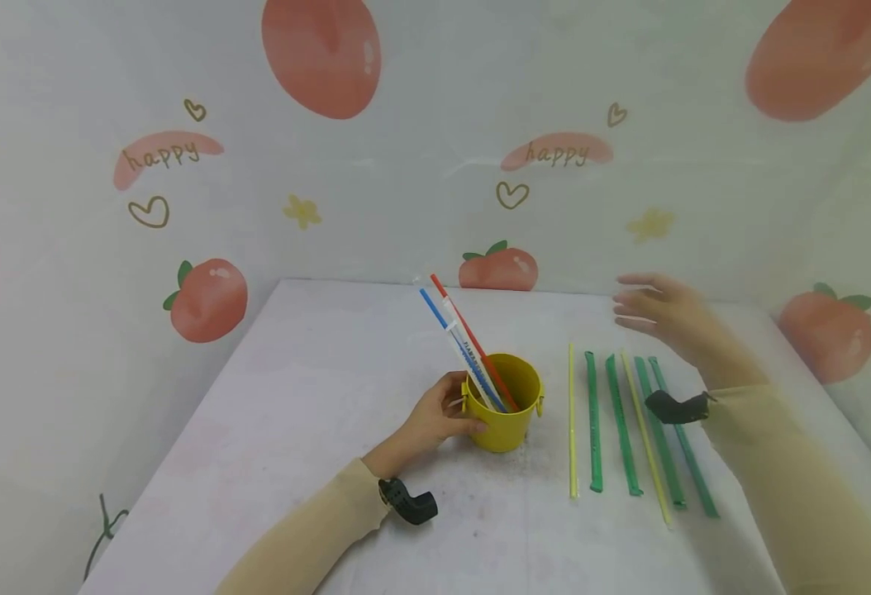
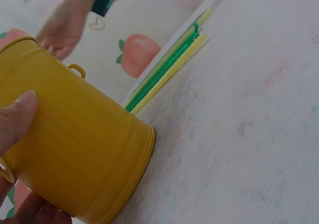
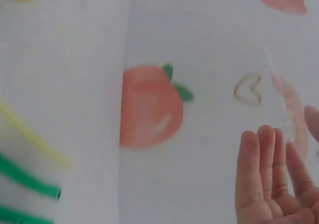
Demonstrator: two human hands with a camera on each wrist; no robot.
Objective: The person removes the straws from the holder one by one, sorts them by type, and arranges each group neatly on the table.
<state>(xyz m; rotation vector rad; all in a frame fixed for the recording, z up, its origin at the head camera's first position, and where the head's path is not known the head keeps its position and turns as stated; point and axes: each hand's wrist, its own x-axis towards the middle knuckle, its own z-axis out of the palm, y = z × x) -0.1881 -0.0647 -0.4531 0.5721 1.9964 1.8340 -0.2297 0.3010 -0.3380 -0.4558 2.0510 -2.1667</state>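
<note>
In the head view, the left hand (image 1: 439, 413) holds the yellow bucket (image 1: 505, 430), which stands on the white table (image 1: 346, 347) with a blue straw (image 1: 435, 308) and a red straw (image 1: 473, 339) leaning inside. The right hand (image 1: 662, 310) is raised near the far ends of two yellow straws (image 1: 573, 421) and four green straws (image 1: 593, 421) lying side by side.

In the left wrist view, the thumb presses the bucket's wall and the other fingers curl round it, a firm grip.

In the right wrist view, the fingers are straight and nothing shows in their grasp (the thumb is only partly in frame). The step seems to be gathering straws into the bucket; the next move probably calls for lowering the right hand and pinching another straw while the left steadies the bucket
</note>
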